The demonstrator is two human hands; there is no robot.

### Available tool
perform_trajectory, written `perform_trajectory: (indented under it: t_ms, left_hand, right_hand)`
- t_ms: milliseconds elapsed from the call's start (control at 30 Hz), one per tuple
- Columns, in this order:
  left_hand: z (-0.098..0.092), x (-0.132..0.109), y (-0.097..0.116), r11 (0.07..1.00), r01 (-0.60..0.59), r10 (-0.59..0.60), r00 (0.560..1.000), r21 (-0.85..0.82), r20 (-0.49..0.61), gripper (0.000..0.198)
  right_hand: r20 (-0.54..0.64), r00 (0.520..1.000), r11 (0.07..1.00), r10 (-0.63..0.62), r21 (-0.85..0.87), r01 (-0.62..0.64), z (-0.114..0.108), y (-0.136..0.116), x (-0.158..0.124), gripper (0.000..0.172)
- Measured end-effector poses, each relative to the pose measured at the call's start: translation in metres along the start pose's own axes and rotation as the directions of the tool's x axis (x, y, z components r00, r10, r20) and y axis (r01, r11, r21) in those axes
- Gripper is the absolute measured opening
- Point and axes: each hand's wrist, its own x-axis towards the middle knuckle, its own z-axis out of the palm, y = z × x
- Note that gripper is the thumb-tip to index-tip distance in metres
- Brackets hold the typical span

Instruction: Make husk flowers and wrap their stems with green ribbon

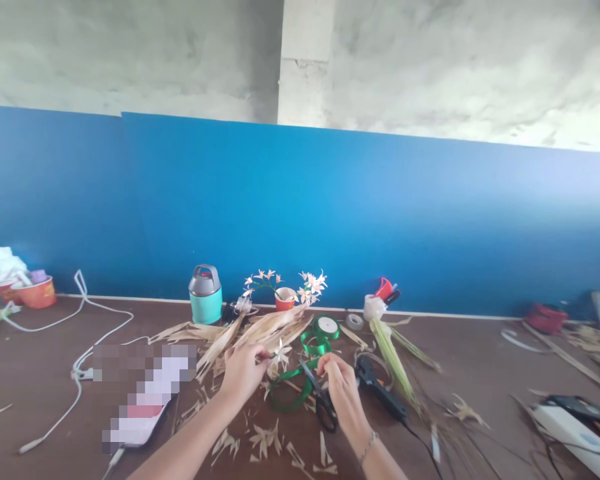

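My left hand (245, 370) pinches a pale flower (281, 355), apparently made of dried corn husk, at the middle of the table. My right hand (340, 383) is beside it on the right, thumb and fingers pressed together; whatever they hold is too small to make out. Below and just left of the right hand lie black-handled scissors (326, 408), blades pointing up and left. Loops of green ribbon (293, 403) curl between the hands and run near the ribbon spool (328, 326). To the right of my right hand rests a black glue gun (385, 393).
Dried husks (275, 327) spread behind the hands, with cut scraps (266, 440) in front. Behind stand a teal container (205, 303) and a red cup (285, 300) near white flowers (311, 287). A blurred phone (150, 407) and white cable (80, 353) lie left; green stalks (395, 363) lie right.
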Motion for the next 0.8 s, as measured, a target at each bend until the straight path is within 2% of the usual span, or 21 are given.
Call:
perform_trajectory:
  t_ms: [233, 433, 633, 800]
  left_hand:
    - [-0.001, 0.015, -0.006, 0.995, -0.098, 0.098, 0.995, 0.007, 0.030, 0.015]
    - [0.006, 0.024, 0.005, 0.986, -0.168, 0.166, 0.982, 0.018, 0.089, 0.015]
    - [0.013, 0.035, 0.017, 0.994, -0.105, 0.103, 0.991, 0.025, 0.084, 0.015]
    - [0.014, 0.045, 0.022, 1.000, 0.009, -0.010, 0.999, 0.026, 0.048, 0.009]
  right_hand:
    - [0.004, 1.000, 1.000, 0.004, -0.007, -0.004, 0.002, -0.002, -0.001, 0.023]
    - [0.010, 1.000, 0.999, 0.019, -0.029, -0.018, 0.004, -0.002, 0.001, 0.025]
    - [0.021, 1.000, 0.992, -0.003, -0.129, 0.006, 0.006, 0.013, 0.004, 0.017]
    - [0.051, 0.997, 0.977, -0.051, -0.206, 0.060, 0.008, 0.015, 0.002, 0.014]
